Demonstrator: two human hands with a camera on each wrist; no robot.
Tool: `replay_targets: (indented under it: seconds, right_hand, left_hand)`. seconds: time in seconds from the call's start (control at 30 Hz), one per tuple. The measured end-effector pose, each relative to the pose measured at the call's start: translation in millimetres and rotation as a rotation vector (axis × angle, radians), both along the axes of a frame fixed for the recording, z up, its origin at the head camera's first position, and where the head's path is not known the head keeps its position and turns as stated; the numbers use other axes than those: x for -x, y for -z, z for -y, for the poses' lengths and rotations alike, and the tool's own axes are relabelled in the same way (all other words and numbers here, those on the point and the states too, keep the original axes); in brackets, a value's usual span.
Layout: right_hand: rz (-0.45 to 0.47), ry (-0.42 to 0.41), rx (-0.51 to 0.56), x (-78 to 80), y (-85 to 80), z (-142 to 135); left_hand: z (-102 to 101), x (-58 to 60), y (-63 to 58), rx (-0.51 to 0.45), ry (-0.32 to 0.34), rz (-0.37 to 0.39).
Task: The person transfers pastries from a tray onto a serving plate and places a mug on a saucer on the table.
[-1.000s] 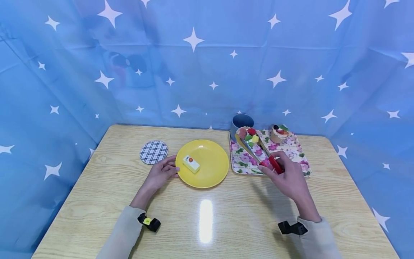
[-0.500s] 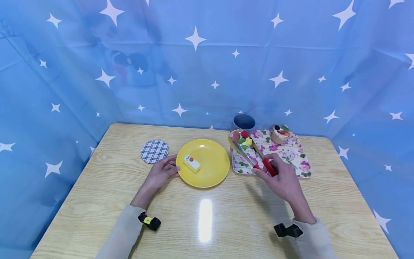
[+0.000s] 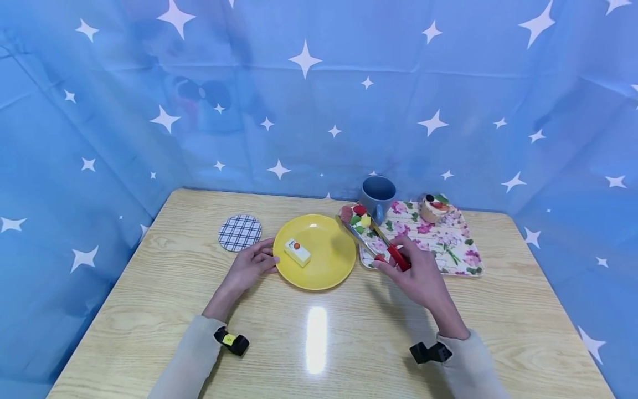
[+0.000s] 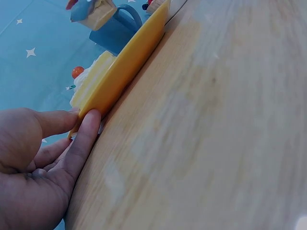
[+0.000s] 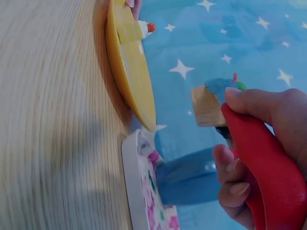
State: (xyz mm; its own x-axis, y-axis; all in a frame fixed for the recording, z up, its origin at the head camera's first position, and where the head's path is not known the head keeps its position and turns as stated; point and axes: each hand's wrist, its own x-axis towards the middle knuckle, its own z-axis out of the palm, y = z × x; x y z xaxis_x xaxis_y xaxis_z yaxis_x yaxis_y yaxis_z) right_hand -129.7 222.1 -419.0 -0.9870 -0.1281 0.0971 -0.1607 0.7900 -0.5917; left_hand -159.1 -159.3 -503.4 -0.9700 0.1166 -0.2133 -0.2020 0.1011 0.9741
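Note:
My left hand (image 3: 251, 267) pinches the left rim of a yellow plate (image 3: 324, 271), thumb above and a finger beneath, as the left wrist view shows. On the plate's left half lies a pale yellow cake slice (image 3: 297, 255) with white cream and an orange ball on top. Red-handled tongs (image 3: 399, 258) are in the grip of my right hand (image 3: 420, 275). Between their tips is a cupcake (image 5: 207, 106) with colourful fruit-like topping, raised above the table near the plate's right rim. In the head view that topping hides most of its base.
A flowered tray (image 3: 448, 250) sits right of the plate. At its back left stands a blue mug (image 3: 377, 189), and a second cupcake (image 3: 433, 210) rests near its back edge. Left of the plate lies a round checked coaster (image 3: 240, 233). A blue star-patterned curtain (image 3: 299, 111) closes off the back.
My right hand has carried the tongs and cupcake leftward, from over the tray to the plate's right rim. The mug's handle has come into sight. My left hand keeps its place at the plate.

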Motion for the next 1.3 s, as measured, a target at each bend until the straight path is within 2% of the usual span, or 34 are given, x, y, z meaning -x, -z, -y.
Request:
replay_targets:
  seconds: [0.3,0.63,1.3]
  right_hand:
    - [0.046,-0.020,0.006,6.0,2.8,14.9]
    - [0.054,-0.065,0.027,12.1,9.5,27.5]
    - [0.158,-0.108,0.032,25.7,25.3,50.3]
  left_hand:
    - [-0.4,-0.4,-1.0,-0.001,-0.005,0.004]
    - [-0.4,-0.5,-1.8,0.010,-0.006,-0.006]
    - [-0.3,-0.8,-1.7,0.002,0.000,0.008]
